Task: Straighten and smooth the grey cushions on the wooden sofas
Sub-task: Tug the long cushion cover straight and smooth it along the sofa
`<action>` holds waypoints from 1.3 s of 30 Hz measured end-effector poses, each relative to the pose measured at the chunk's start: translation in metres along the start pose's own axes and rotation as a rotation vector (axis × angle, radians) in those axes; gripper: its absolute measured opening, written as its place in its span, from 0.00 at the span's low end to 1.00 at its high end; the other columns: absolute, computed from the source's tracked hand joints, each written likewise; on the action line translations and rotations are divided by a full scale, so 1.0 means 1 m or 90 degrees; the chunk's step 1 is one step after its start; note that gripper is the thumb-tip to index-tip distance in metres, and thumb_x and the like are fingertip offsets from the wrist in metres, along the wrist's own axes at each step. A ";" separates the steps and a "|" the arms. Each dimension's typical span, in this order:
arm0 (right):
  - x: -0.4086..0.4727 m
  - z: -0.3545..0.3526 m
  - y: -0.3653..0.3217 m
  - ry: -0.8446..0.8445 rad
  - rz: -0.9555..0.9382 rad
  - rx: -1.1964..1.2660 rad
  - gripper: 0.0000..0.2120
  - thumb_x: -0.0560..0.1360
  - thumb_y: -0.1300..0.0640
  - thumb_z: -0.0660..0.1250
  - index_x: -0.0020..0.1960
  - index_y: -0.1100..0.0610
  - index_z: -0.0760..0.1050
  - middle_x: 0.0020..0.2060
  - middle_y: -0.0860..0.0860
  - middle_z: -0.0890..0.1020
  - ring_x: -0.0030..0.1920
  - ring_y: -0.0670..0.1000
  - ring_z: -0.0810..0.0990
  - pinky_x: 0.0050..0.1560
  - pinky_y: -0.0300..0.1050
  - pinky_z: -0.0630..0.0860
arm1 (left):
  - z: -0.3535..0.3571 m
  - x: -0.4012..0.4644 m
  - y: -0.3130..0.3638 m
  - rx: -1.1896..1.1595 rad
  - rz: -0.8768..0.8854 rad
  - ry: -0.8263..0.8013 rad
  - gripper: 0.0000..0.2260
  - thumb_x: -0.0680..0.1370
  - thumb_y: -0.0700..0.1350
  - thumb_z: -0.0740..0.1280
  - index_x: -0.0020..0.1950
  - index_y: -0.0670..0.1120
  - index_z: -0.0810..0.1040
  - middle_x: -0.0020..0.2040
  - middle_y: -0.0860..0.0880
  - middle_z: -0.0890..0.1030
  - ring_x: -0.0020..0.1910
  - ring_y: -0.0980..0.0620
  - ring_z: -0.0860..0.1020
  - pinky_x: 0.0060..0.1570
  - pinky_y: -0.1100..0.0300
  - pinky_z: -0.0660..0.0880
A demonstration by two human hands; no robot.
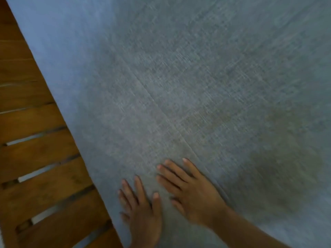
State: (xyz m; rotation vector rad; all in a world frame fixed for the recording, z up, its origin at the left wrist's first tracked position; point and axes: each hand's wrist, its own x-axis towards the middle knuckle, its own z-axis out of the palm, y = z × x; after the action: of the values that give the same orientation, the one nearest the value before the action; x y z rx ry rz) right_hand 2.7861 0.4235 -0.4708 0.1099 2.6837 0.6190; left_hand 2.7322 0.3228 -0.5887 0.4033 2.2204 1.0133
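While flat, both hands (172, 203) on cushion (197, 77)

A home sitting area, by the look of it: a large grey woven cushion (179, 86) fills most of the view, lying on a sofa frame of warm brown wooden slats (35, 154) with narrow gaps between them. Soft upholstery on slatted timber furniture suggests a living room or lounge, though nothing of the room itself shows
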 end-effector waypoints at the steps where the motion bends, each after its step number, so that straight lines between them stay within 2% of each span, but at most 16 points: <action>1: -0.007 -0.002 0.007 -0.007 0.021 0.010 0.27 0.72 0.48 0.53 0.68 0.53 0.71 0.72 0.52 0.67 0.74 0.55 0.60 0.73 0.57 0.45 | -0.001 -0.005 0.007 -0.001 -0.020 -0.013 0.40 0.64 0.70 0.37 0.72 0.55 0.32 0.78 0.51 0.37 0.76 0.48 0.40 0.69 0.36 0.51; 3: -0.007 -0.028 0.004 0.040 0.035 0.068 0.26 0.70 0.52 0.51 0.63 0.55 0.77 0.67 0.54 0.73 0.71 0.55 0.67 0.71 0.56 0.48 | -0.015 -0.011 0.020 -0.065 -0.015 0.009 0.41 0.69 0.72 0.39 0.77 0.52 0.39 0.78 0.48 0.41 0.77 0.47 0.42 0.71 0.42 0.49; 6: 0.014 -0.109 0.028 0.370 0.105 0.175 0.22 0.77 0.55 0.50 0.58 0.60 0.79 0.64 0.59 0.76 0.68 0.58 0.70 0.72 0.56 0.54 | -0.045 0.008 0.062 -0.230 0.093 0.222 0.35 0.77 0.64 0.49 0.78 0.45 0.52 0.78 0.43 0.54 0.76 0.46 0.53 0.73 0.48 0.51; 8: 0.004 -0.113 0.070 0.505 0.115 0.132 0.19 0.78 0.53 0.58 0.64 0.59 0.76 0.67 0.57 0.74 0.69 0.56 0.69 0.72 0.57 0.56 | -0.045 0.023 0.114 -0.224 0.126 0.232 0.31 0.78 0.61 0.50 0.78 0.48 0.51 0.78 0.45 0.54 0.76 0.47 0.54 0.73 0.44 0.52; 10: -0.010 -0.091 0.106 0.292 0.126 -0.018 0.27 0.71 0.47 0.67 0.69 0.53 0.72 0.70 0.54 0.71 0.71 0.56 0.66 0.72 0.59 0.54 | -0.034 0.024 0.152 -0.085 0.088 0.118 0.29 0.80 0.61 0.49 0.78 0.54 0.44 0.79 0.49 0.44 0.77 0.48 0.45 0.72 0.40 0.49; 12: -0.007 -0.088 0.120 0.080 0.118 0.001 0.27 0.71 0.46 0.66 0.68 0.54 0.72 0.70 0.54 0.70 0.72 0.56 0.65 0.72 0.59 0.52 | -0.040 0.035 0.163 -0.040 0.050 0.050 0.29 0.81 0.59 0.52 0.78 0.55 0.42 0.78 0.50 0.39 0.77 0.47 0.41 0.71 0.39 0.49; 17: 0.010 -0.159 0.155 0.387 0.194 0.062 0.27 0.74 0.50 0.51 0.68 0.60 0.72 0.67 0.57 0.73 0.70 0.56 0.67 0.71 0.57 0.53 | -0.090 0.041 0.216 -0.186 0.187 0.245 0.33 0.76 0.60 0.48 0.79 0.49 0.47 0.79 0.49 0.48 0.77 0.50 0.49 0.70 0.41 0.49; 21: -0.009 -0.128 0.207 0.117 0.225 0.017 0.30 0.75 0.43 0.52 0.75 0.53 0.62 0.75 0.53 0.61 0.76 0.54 0.54 0.73 0.55 0.43 | -0.069 0.041 0.251 0.028 0.178 0.009 0.31 0.80 0.61 0.49 0.76 0.55 0.35 0.77 0.50 0.34 0.76 0.47 0.36 0.72 0.38 0.46; 24: -0.016 -0.172 0.224 0.253 0.299 0.007 0.28 0.73 0.50 0.64 0.71 0.58 0.67 0.73 0.58 0.65 0.74 0.57 0.60 0.73 0.56 0.49 | -0.085 0.021 0.299 -0.137 0.301 0.093 0.30 0.81 0.58 0.52 0.78 0.53 0.42 0.78 0.51 0.41 0.77 0.52 0.42 0.71 0.43 0.45; 26: -0.045 -0.171 0.242 0.364 0.354 0.025 0.27 0.74 0.50 0.59 0.71 0.59 0.66 0.72 0.57 0.67 0.72 0.57 0.63 0.73 0.57 0.53 | -0.075 0.001 0.318 -0.180 0.400 0.146 0.31 0.78 0.62 0.47 0.78 0.54 0.42 0.78 0.55 0.42 0.76 0.55 0.43 0.71 0.44 0.44; 30: -0.104 -0.126 0.255 0.127 0.334 0.010 0.29 0.78 0.44 0.53 0.76 0.54 0.55 0.76 0.54 0.59 0.75 0.56 0.56 0.74 0.57 0.51 | -0.030 -0.018 0.299 0.120 0.417 -0.004 0.33 0.74 0.67 0.39 0.74 0.59 0.32 0.73 0.56 0.27 0.72 0.52 0.29 0.70 0.34 0.41; 34: -0.146 -0.139 0.218 0.380 0.386 0.094 0.25 0.77 0.53 0.56 0.72 0.59 0.64 0.72 0.57 0.65 0.74 0.56 0.58 0.73 0.58 0.53 | -0.022 -0.071 0.270 -0.024 0.475 0.070 0.30 0.77 0.61 0.50 0.78 0.53 0.50 0.79 0.51 0.49 0.76 0.50 0.48 0.68 0.37 0.48; 35: -0.166 -0.121 0.205 0.348 0.365 0.118 0.27 0.77 0.53 0.56 0.75 0.58 0.59 0.72 0.57 0.65 0.74 0.56 0.57 0.73 0.58 0.53 | -0.010 -0.086 0.249 0.028 0.519 0.022 0.31 0.75 0.60 0.54 0.77 0.53 0.55 0.78 0.50 0.53 0.75 0.49 0.54 0.68 0.36 0.52; 37: -0.213 -0.061 0.176 0.013 0.337 0.116 0.34 0.78 0.47 0.54 0.77 0.52 0.41 0.75 0.58 0.58 0.75 0.55 0.50 0.73 0.56 0.54 | 0.027 -0.118 0.196 0.280 0.563 -0.129 0.39 0.64 0.65 0.64 0.73 0.54 0.64 0.77 0.50 0.59 0.71 0.47 0.65 0.58 0.33 0.69; 38: -0.236 -0.042 0.158 -0.154 0.403 0.195 0.34 0.79 0.46 0.54 0.77 0.51 0.37 0.76 0.58 0.54 0.75 0.54 0.50 0.73 0.54 0.55 | 0.040 -0.129 0.169 0.350 0.547 -0.139 0.43 0.58 0.66 0.68 0.72 0.52 0.67 0.74 0.50 0.64 0.67 0.47 0.71 0.51 0.36 0.75; 39: -0.251 -0.030 0.143 -0.187 0.522 0.307 0.31 0.81 0.46 0.54 0.77 0.51 0.42 0.77 0.56 0.52 0.75 0.54 0.52 0.74 0.52 0.55 | 0.047 -0.131 0.148 0.353 0.519 -0.136 0.45 0.58 0.65 0.71 0.72 0.48 0.67 0.73 0.49 0.67 0.64 0.47 0.75 0.48 0.40 0.77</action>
State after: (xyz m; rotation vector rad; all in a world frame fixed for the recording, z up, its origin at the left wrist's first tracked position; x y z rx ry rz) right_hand 3.0051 0.5006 -0.2962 1.3525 2.3628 0.1192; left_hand 2.8611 0.3782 -0.4424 1.6737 2.1211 0.6382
